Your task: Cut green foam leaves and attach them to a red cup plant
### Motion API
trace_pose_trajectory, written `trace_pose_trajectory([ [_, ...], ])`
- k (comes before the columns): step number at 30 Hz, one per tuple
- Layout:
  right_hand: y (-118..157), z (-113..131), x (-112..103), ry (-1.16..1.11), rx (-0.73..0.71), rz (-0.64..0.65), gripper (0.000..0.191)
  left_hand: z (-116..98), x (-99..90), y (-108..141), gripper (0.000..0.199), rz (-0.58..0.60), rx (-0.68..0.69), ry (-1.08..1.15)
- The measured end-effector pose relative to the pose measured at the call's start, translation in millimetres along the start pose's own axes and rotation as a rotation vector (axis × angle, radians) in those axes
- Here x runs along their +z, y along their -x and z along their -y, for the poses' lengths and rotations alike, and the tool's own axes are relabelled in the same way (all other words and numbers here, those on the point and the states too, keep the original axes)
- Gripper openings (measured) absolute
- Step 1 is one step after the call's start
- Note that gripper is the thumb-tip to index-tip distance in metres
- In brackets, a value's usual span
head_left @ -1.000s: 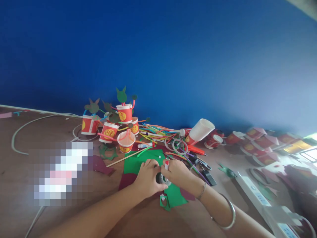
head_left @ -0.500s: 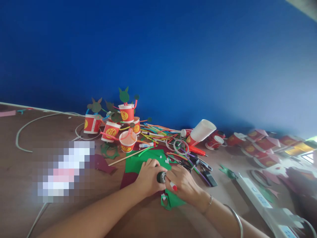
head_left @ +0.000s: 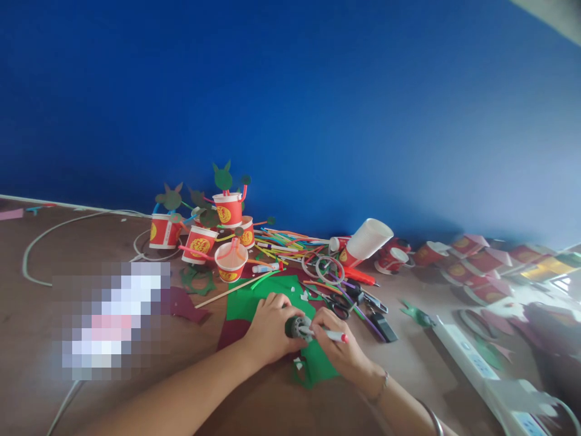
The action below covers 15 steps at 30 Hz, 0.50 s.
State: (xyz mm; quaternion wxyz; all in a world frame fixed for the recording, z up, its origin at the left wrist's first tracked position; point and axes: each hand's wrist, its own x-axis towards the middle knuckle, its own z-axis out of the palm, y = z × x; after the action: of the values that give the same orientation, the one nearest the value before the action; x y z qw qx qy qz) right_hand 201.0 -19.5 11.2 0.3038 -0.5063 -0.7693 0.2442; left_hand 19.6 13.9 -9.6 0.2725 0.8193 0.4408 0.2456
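My left hand (head_left: pixel 271 327) is closed round a small dark cylinder with a grey patterned end (head_left: pixel 300 327); its exact kind does not show. Between the fingers of my right hand (head_left: pixel 341 339) is a white marker pen (head_left: pixel 333 334) with a red end, lying nearly level. The pen's left end points at the grey face of the cylinder and seems to touch it. Both hands are above a sheet of green paper (head_left: pixel 258 295) with dark red paper (head_left: pixel 236 334) partly under it. Below the hands lies a cut green scrap (head_left: pixel 300 378).
Red paper cups with straw arms (head_left: pixel 200 245) stand at the left back. Loose straws (head_left: pixel 285 239), scissors (head_left: pixel 338 307), a black-handled cutter (head_left: pixel 384 327) and a tall white cup (head_left: pixel 370 239) lie beyond the hands. A power strip (head_left: pixel 465 348) runs along the right.
My right hand has turned and drawn slightly right, so the marker now lies nearly level and more of it shows. The cylinder's grey end faces more into view. The camera view has shifted slightly.
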Motion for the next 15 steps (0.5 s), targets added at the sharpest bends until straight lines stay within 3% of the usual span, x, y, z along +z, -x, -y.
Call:
trace_pose_trajectory([
  [4,-4.6,-4.6,1.2,-0.208,0.225,-0.039,0.026,-1.2,-1.9,0.1,0.046,0.01,-0.012,0.014],
  [10,-12.2,-7.3,7.1,-0.671,0.426,-0.443,0.028,-1.4,-3.1,-1.1,0.044,0.012,-0.016,0.053],
  [15,-12.3,-10.5,13.6,-0.865,0.479,-0.492,0.022,-1.5,-3.1,-0.3,0.045,-0.008,-0.002,0.048],
])
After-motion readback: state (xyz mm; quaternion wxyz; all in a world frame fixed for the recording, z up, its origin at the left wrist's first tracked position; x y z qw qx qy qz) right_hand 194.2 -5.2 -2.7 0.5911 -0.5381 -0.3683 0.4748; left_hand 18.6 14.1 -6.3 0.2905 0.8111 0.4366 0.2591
